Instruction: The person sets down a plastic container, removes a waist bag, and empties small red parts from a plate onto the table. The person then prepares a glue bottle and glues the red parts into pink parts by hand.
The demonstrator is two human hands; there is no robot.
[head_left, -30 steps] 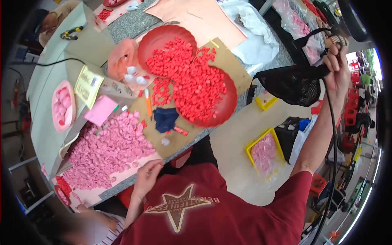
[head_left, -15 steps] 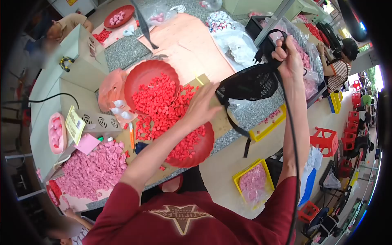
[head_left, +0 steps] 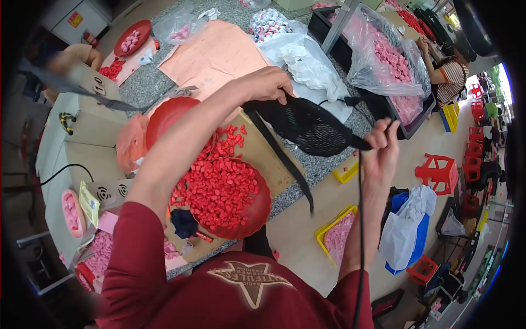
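A black mesh pouch (head_left: 315, 129) with dangling straps is stretched between both hands above the table's right edge. My left hand (head_left: 268, 85) pinches its left end, fingers closed. The pouch's right end is in the closed fingers of my right hand (head_left: 381, 145), where a black cable also runs downward. Below my left forearm sits a red scalloped plate (head_left: 263, 205) heaped with small red pieces (head_left: 219, 189). A second red plate (head_left: 164, 118) is partly hidden behind that forearm.
Pink pieces (head_left: 98, 255) lie at the lower left by a grey-green machine (head_left: 87, 123). A black crate (head_left: 424, 118) holds bagged pink pieces at the upper right. Red stool (head_left: 438, 172) and yellow tray (head_left: 323, 233) are on the floor. Another person (head_left: 452, 77) works at the right.
My left hand has come up from the lower table and closed on the pouch's left end. My right hand has lowered and moved left. The view has shifted toward the right.
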